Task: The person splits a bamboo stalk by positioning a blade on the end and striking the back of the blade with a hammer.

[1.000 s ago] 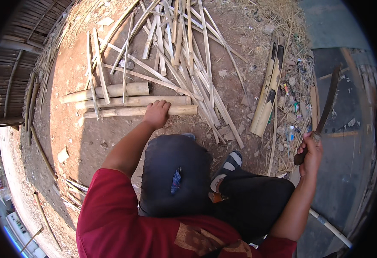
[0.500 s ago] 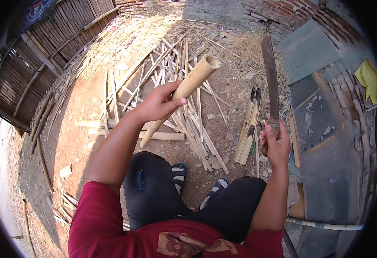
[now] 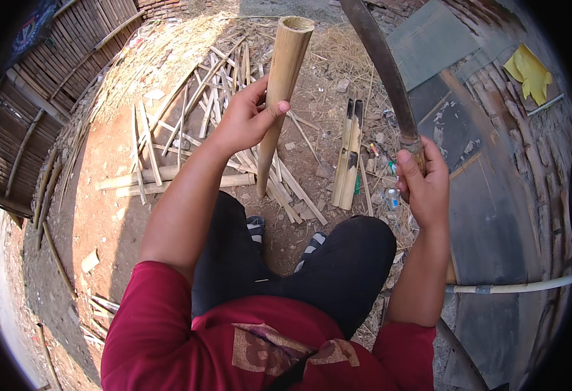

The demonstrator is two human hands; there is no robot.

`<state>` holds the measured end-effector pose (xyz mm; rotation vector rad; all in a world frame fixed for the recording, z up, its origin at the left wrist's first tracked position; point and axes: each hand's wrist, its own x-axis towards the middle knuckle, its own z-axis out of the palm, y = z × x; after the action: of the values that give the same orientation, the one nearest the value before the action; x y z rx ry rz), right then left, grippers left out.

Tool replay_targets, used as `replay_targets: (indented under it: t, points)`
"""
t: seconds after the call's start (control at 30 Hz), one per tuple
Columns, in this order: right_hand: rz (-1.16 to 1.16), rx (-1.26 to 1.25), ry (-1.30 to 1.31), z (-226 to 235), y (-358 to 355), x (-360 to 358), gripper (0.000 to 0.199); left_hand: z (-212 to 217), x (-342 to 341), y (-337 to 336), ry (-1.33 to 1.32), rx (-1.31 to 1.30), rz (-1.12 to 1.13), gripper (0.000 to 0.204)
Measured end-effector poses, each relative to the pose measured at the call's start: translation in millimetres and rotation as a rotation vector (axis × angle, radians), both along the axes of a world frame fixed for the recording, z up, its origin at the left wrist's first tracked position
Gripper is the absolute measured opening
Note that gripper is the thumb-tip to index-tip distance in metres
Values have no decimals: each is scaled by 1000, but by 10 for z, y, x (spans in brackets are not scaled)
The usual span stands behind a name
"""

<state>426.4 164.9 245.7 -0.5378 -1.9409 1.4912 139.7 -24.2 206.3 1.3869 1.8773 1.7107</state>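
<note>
Legs: dark trousers (image 3: 234, 260), knees bent and apart; dark sandals (image 3: 312, 246) with pale bands stand on bare ground between them.
Right hand (image 3: 425, 186): fingers closed around the handle of a long knife, forearm raised on the right.
Knife (image 3: 387, 68): dark, slightly curved blade pointing up and away, leaning left at the top; apart from the bamboo.
Left hand (image 3: 248, 120): fingers and thumb wrapped around the middle part of a bamboo tube.
Bamboo tube (image 3: 288, 55): near upright, top leaning slightly right, hollow upper end visible; whether the lower end touches anything cannot be told.
Split bamboo (image 3: 346, 173): pale lengths with blackened patches, on the ground between tube and right hand.
Bamboo poles (image 3: 237, 180): two, lying side by side, partly behind the left forearm.
Bamboo strips (image 3: 215, 98): loose, crossing pile beyond the poles.
Background: slatted wall (image 3: 77, 49) at far left; grey-green sheet (image 3: 434, 42) at far right.
</note>
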Motion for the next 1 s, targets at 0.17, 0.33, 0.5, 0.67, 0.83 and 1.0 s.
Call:
replay_targets:
  t: [0.17,0.33,0.5,0.67,0.83,1.0]
  points:
    - [-60,-45,45,-157,17,154,53,284,136,-104,92,98,51,53]
    - [-55,-98,66,-205,75,229,48,666,220,10,103,374,-28,48]
    - [-75,-150,87,-259,84,168,45,187,447,567,66,174,-106,51]
    - [-70,-124,14,-172,113,285,52,-313,262,955,-12,102,39,60]
    - [-34,-92,34,109,64,321,57,-274,221,1030,78,92,30,57]
    - [-11,-42,74,307,-128,204,57,-257,373,960,23,104,29,56]
